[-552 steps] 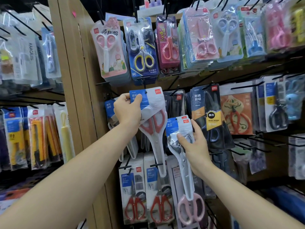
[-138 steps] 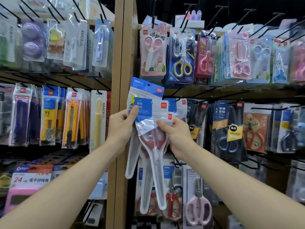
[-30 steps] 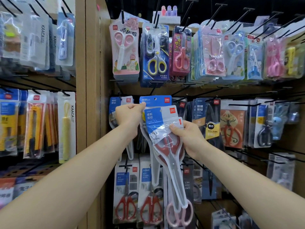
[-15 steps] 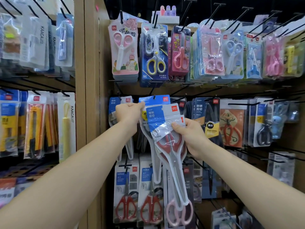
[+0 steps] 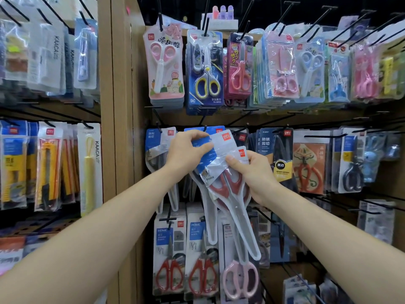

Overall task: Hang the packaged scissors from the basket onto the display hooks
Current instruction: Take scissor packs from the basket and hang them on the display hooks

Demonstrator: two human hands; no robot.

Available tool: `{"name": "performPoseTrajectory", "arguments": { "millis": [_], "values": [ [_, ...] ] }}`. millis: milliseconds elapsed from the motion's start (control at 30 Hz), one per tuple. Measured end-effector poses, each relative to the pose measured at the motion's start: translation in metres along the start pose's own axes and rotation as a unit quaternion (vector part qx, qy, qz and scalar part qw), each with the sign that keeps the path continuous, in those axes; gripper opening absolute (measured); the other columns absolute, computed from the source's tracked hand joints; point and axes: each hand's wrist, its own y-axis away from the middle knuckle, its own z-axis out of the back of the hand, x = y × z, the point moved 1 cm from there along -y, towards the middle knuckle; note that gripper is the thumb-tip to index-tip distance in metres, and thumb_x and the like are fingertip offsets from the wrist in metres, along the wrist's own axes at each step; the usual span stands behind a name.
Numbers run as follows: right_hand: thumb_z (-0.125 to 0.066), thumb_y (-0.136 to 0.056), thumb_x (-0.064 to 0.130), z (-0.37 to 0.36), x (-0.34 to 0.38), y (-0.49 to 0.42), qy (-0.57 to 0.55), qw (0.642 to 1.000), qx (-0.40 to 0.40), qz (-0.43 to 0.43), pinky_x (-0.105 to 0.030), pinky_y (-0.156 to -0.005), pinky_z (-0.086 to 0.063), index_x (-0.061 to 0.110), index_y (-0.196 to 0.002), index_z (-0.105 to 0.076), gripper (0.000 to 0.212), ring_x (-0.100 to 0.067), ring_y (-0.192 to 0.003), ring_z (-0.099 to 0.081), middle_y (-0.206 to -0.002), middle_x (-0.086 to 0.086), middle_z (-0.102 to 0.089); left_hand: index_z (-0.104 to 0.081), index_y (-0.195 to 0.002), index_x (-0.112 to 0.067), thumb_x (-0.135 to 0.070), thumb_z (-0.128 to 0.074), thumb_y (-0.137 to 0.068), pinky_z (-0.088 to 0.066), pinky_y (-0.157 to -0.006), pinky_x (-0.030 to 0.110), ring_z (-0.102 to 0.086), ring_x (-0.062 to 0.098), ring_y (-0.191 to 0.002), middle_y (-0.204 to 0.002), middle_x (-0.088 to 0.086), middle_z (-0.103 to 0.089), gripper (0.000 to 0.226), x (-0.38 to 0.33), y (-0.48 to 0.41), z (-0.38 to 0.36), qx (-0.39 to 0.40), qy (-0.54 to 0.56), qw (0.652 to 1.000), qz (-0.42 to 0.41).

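1. Overlapping in front of the display's middle row, two packaged scissors [image 5: 228,187] with red handles tilt so that their blades point down and to the right.
2. The left hand [image 5: 186,150] curls its fingers over the rear pack's blue-and-white header card, just below a black display hook [image 5: 205,128]. Whether that pack is on the hook cannot be told.
3. The right hand [image 5: 256,172] pinches the front pack's header, with the thumb on its face.
4. A black scissors pack [image 5: 278,159] hangs to the right. Red kitchen shears [image 5: 169,275] and pink-handled scissors [image 5: 240,279] hang below.
5. A wooden post [image 5: 118,106] stands to the left.
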Motion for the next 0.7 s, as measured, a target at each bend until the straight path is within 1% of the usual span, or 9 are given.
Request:
{"name": "performPoseTrajectory", "arguments": {
  "millis": [67,167,200,267,367,467,500,600,700],
  "values": [
    [-0.069,-0.098,0.023,0.001,0.001,0.001,-0.007,1.000,-0.011,0.000,-0.049,-0.089,-0.062,0.006,-0.114,-0.070,0.023,-0.032,-0.095,-0.077,-0.101,-0.012,-0.079,-0.077,-0.112,-0.015,-0.022,-0.081,-0.089,-0.054,-0.098,0.039,-0.066,0.013,-0.106,-0.109,-0.003,-0.072,0.024,-0.002,-0.003,0.000,-0.023,0.028,0.999,0.003],
    [-0.058,-0.104,0.029,0.007,0.001,0.001,-0.008,0.999,-0.035,-0.012,-0.049,-0.089,-0.062,0.007,-0.113,-0.070,0.026,-0.034,-0.098,-0.076,-0.102,-0.014,-0.079,-0.078,-0.108,-0.017,-0.022,-0.081,-0.089,-0.055,-0.091,0.033,-0.064,0.007,-0.094,-0.099,-0.008,-0.069,0.020,-0.009,-0.004,0.000,-0.082,0.043,0.996,-0.004],
    [-0.056,-0.106,0.028,0.011,0.001,0.001,0.001,0.999,-0.046,-0.017,-0.051,-0.089,-0.061,0.007,-0.112,-0.070,0.026,-0.035,-0.098,-0.075,-0.103,-0.015,-0.078,-0.078,-0.107,-0.018,-0.022,-0.082,-0.088,-0.054,-0.090,0.032,-0.062,0.006,-0.093,-0.098,-0.008,-0.069,0.020,-0.011,-0.005,0.001,-0.105,0.037,0.994,-0.005],
    [-0.055,-0.107,0.027,0.020,0.001,0.000,0.022,0.996,-0.081,-0.021,-0.053,-0.090,-0.061,0.007,-0.109,-0.070,0.025,-0.036,-0.096,-0.075,-0.104,-0.018,-0.077,-0.079,-0.106,-0.021,-0.024,-0.083,-0.087,-0.055,-0.091,0.036,-0.065,0.011,-0.097,-0.099,-0.007,-0.071,0.019,-0.012,-0.008,0.002,-0.139,0.035,0.990,0.004],
    [-0.057,-0.106,0.025,0.032,0.005,-0.002,0.080,0.987,-0.141,0.005,-0.049,-0.081,-0.061,0.006,-0.099,-0.071,0.025,-0.025,-0.081,-0.072,-0.100,-0.018,-0.076,-0.080,-0.103,-0.024,-0.024,-0.084,-0.086,-0.059,-0.092,0.044,-0.069,0.017,-0.099,-0.097,-0.006,-0.072,0.018,-0.008,-0.017,0.003,-0.143,0.055,0.987,0.039],
    [-0.058,-0.103,0.030,0.038,0.012,-0.004,0.131,0.977,-0.161,0.046,-0.054,-0.077,-0.059,0.002,-0.093,-0.069,0.032,-0.037,-0.081,-0.071,-0.095,-0.022,-0.074,-0.080,-0.103,-0.027,-0.022,-0.081,-0.089,-0.060,-0.090,0.045,-0.070,0.018,-0.100,-0.102,-0.005,-0.073,0.015,-0.008,-0.021,0.001,-0.134,0.070,0.987,0.050],
    [-0.058,-0.101,0.033,0.041,0.013,-0.006,0.144,0.973,-0.169,0.058,-0.054,-0.075,-0.058,0.002,-0.092,-0.068,0.034,-0.037,-0.079,-0.068,-0.093,-0.023,-0.073,-0.080,-0.105,-0.026,-0.021,-0.079,-0.091,-0.060,-0.091,0.044,-0.070,0.017,-0.101,-0.104,-0.004,-0.073,0.015,-0.009,-0.022,0.000,-0.134,0.075,0.987,0.051],
    [-0.057,-0.102,0.028,0.046,0.019,-0.011,0.176,0.963,-0.186,0.081,-0.038,-0.067,-0.047,0.000,-0.089,-0.065,0.032,-0.023,-0.073,-0.055,-0.083,-0.017,-0.067,-0.079,-0.109,-0.020,-0.017,-0.072,-0.097,-0.058,-0.093,0.040,-0.067,0.017,-0.103,-0.107,-0.001,-0.071,0.014,-0.009,-0.025,-0.004,-0.131,0.068,0.987,0.058],
    [-0.056,-0.102,0.028,0.047,0.026,-0.012,0.188,0.963,-0.175,0.085,-0.034,-0.064,-0.040,-0.006,-0.088,-0.060,0.037,-0.021,-0.071,-0.050,-0.077,-0.010,-0.059,-0.080,-0.110,-0.020,-0.020,-0.072,-0.097,-0.055,-0.099,0.043,-0.064,0.020,-0.109,-0.110,-0.002,-0.069,0.015,-0.005,-0.029,-0.005,-0.131,0.040,0.987,0.083]
  ]
}}
